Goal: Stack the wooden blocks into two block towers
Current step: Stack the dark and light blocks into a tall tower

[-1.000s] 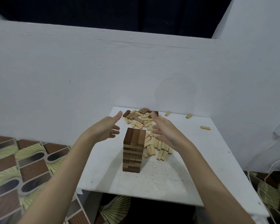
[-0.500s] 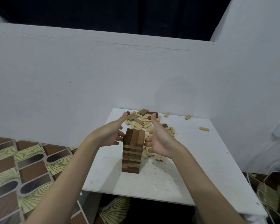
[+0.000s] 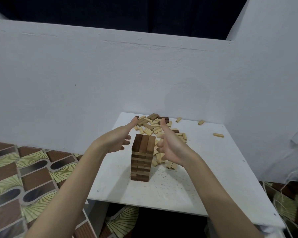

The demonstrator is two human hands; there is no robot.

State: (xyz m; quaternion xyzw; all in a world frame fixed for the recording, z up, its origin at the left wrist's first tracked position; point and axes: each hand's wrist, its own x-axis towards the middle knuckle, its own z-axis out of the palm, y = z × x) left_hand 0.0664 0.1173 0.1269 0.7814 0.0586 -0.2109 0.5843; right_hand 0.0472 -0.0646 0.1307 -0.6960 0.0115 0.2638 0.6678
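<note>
One dark tower (image 3: 142, 158) stands upright mid-tabletop (image 3: 213, 177). Left hand (image 3: 118, 140) and right hand (image 3: 170, 146) flank its top, fingers spread wide, holding nothing. Loose blocks (image 3: 155, 127) lie scattered behind, far side.

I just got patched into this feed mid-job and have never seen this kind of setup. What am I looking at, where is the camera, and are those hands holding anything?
There is no machine here: a person works with two bare hands, and the one picture comes from a camera worn on their head, looking forward and down. The left hand and the right hand are both open, fingers relaxed, one on each side of the top of a tall tower of dark brown wooden blocks. Neither holds anything; whether they touch the tower I cannot tell. The tower stands on a white square tabletop set against a white wall. Behind and to the right of the tower lies a loose pile of mostly pale wooden blocks, with a few strays farther right. No second tower stands yet.
</note>
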